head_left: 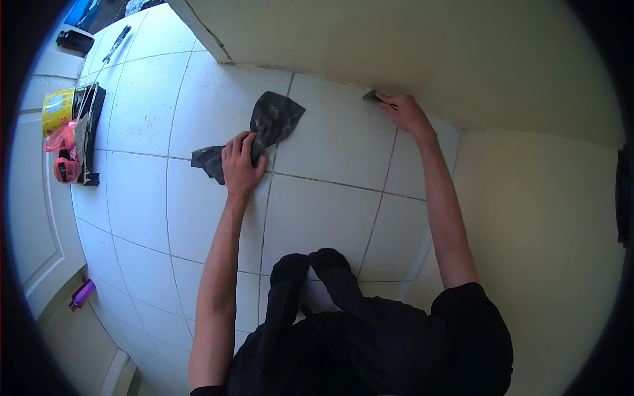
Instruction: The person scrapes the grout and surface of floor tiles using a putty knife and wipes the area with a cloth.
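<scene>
My right hand (411, 115) is closed round the handle of a small scraper (372, 97), whose dark blade rests near the seam where the wall meets the tiled floor. My left hand (243, 163) grips the bunched middle of a dark grey cloth (273, 120) lying on the white tiles. One part of the cloth spreads out beyond my fingers toward the wall, and another sticks out to the left of the hand. Dusty pale marks show on the cloth.
At the left stand a black tray (96, 125), a yellow container (58, 111) and a pink plastic bag (63, 138). A black bottle (76, 41) and a slim tool (117, 43) lie farther off. A purple bottle (82, 294) is by the door (39, 198). Walls (409, 53) bound the front and right.
</scene>
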`<action>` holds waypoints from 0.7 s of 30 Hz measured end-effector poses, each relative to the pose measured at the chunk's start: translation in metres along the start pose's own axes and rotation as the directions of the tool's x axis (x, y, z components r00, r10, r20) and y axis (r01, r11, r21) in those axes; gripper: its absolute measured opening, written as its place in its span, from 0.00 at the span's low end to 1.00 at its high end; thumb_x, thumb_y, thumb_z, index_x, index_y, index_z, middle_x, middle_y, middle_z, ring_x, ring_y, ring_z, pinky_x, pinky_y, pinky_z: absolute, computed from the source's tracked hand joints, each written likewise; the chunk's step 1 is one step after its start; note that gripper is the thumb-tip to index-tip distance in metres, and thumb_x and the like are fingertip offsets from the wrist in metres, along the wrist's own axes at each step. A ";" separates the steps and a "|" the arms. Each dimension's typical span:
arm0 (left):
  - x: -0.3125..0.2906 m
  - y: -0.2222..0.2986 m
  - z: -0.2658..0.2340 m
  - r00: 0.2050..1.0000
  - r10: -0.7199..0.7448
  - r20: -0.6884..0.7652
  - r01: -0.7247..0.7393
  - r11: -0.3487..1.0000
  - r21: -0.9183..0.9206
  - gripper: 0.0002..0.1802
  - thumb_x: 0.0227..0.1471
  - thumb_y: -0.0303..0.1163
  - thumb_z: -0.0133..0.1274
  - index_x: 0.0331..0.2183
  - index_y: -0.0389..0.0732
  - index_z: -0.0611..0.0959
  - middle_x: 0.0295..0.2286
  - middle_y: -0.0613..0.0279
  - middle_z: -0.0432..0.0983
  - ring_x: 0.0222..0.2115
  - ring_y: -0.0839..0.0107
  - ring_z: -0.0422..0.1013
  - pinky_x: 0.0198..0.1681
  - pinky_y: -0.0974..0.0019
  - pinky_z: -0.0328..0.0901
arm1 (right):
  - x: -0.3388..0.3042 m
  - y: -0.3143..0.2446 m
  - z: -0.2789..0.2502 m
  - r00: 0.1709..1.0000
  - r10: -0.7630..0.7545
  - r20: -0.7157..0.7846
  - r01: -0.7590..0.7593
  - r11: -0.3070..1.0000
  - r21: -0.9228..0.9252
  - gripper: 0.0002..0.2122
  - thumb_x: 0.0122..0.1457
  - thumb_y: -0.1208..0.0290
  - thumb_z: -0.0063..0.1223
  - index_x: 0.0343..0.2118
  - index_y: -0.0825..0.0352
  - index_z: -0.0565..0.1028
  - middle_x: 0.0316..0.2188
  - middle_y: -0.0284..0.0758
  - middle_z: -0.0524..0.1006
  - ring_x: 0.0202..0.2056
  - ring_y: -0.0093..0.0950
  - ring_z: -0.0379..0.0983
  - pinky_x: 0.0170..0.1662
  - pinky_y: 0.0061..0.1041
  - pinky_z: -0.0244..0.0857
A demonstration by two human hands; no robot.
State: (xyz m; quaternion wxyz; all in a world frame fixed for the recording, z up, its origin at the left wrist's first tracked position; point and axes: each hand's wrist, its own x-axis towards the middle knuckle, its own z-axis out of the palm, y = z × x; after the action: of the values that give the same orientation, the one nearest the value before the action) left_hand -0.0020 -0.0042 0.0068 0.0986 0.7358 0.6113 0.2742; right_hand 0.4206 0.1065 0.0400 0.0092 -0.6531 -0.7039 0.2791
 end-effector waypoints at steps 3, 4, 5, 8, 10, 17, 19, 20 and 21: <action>-0.007 -0.004 0.000 1.000 -0.007 0.017 0.007 1.000 0.005 0.29 0.40 0.31 0.58 0.49 0.41 0.77 0.47 0.59 0.72 0.50 0.58 0.68 0.53 0.55 0.61 | -0.005 0.002 0.012 0.986 -0.105 -0.128 0.111 0.993 0.044 0.14 0.60 0.63 0.58 0.50 0.49 0.80 0.25 0.47 0.78 0.23 0.37 0.70 0.35 0.34 0.68; -0.008 -0.007 -0.002 1.000 -0.019 0.011 0.019 0.999 0.033 0.29 0.40 0.31 0.58 0.49 0.41 0.77 0.48 0.59 0.72 0.50 0.58 0.67 0.53 0.56 0.61 | -0.003 -0.004 0.010 0.984 -0.131 -0.124 0.135 0.991 0.019 0.14 0.60 0.63 0.58 0.50 0.50 0.80 0.25 0.47 0.78 0.23 0.37 0.69 0.35 0.34 0.68; -0.008 -0.009 -0.002 1.000 -0.016 0.007 0.016 0.999 0.037 0.29 0.40 0.31 0.58 0.49 0.41 0.77 0.48 0.59 0.72 0.50 0.58 0.67 0.53 0.56 0.61 | -0.002 -0.007 0.001 0.982 -0.135 -0.129 0.139 0.990 0.021 0.14 0.60 0.63 0.58 0.50 0.50 0.80 0.25 0.47 0.78 0.23 0.37 0.69 0.35 0.34 0.68; -0.008 -0.007 -0.002 1.000 -0.024 0.011 0.024 0.999 0.040 0.29 0.40 0.31 0.58 0.49 0.41 0.77 0.48 0.60 0.72 0.50 0.59 0.67 0.53 0.56 0.61 | -0.004 0.001 -0.013 0.997 -0.033 0.063 0.037 0.997 -0.061 0.15 0.61 0.65 0.57 0.51 0.52 0.79 0.26 0.48 0.78 0.23 0.40 0.70 0.36 0.34 0.68; -0.004 -0.003 -0.001 1.000 -0.004 0.005 0.004 1.000 0.004 0.29 0.40 0.31 0.58 0.49 0.41 0.77 0.48 0.60 0.71 0.50 0.59 0.67 0.53 0.56 0.61 | -0.001 0.014 0.006 0.986 -0.152 -0.074 0.157 0.985 0.072 0.16 0.61 0.66 0.57 0.52 0.52 0.78 0.28 0.48 0.79 0.25 0.42 0.73 0.37 0.35 0.69; -0.007 -0.008 -0.001 1.000 -0.019 -0.006 0.019 1.000 0.023 0.29 0.40 0.31 0.58 0.48 0.41 0.77 0.47 0.60 0.72 0.49 0.59 0.67 0.52 0.56 0.61 | 0.001 -0.056 0.024 0.989 -0.099 -0.107 0.107 0.992 0.074 0.16 0.60 0.66 0.57 0.51 0.53 0.79 0.34 0.46 0.81 0.33 0.44 0.77 0.42 0.37 0.70; -0.008 -0.010 -0.004 1.000 -0.022 -0.001 0.022 1.000 0.008 0.29 0.39 0.31 0.58 0.48 0.41 0.77 0.47 0.60 0.72 0.49 0.59 0.67 0.52 0.56 0.61 | -0.011 -0.068 -0.004 1.000 -0.019 -0.007 0.019 1.000 -0.016 0.16 0.60 0.66 0.58 0.51 0.53 0.79 0.33 0.47 0.81 0.32 0.44 0.78 0.42 0.36 0.71; -0.007 -0.009 -0.005 1.000 -0.030 -0.002 0.030 0.999 0.012 0.29 0.39 0.31 0.58 0.48 0.41 0.77 0.47 0.60 0.72 0.49 0.59 0.67 0.52 0.56 0.61 | -0.017 -0.069 -0.015 0.994 0.073 0.078 -0.063 0.991 -0.119 0.16 0.60 0.67 0.58 0.51 0.53 0.79 0.32 0.47 0.81 0.31 0.43 0.78 0.42 0.35 0.71; -0.006 -0.008 -0.006 1.000 -0.027 0.008 0.026 1.000 0.012 0.29 0.39 0.31 0.58 0.48 0.41 0.77 0.47 0.60 0.72 0.49 0.59 0.68 0.52 0.56 0.61 | -0.018 -0.062 -0.016 0.994 0.065 0.085 -0.055 0.991 -0.119 0.16 0.60 0.67 0.58 0.51 0.53 0.79 0.32 0.47 0.81 0.31 0.43 0.78 0.42 0.35 0.71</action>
State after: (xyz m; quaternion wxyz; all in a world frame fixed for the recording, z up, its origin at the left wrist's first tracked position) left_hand -0.0125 -0.0090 0.0060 0.1005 0.7293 0.6222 0.2663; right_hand 0.3724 0.0965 0.0853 -0.0687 -0.6605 -0.6986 0.2664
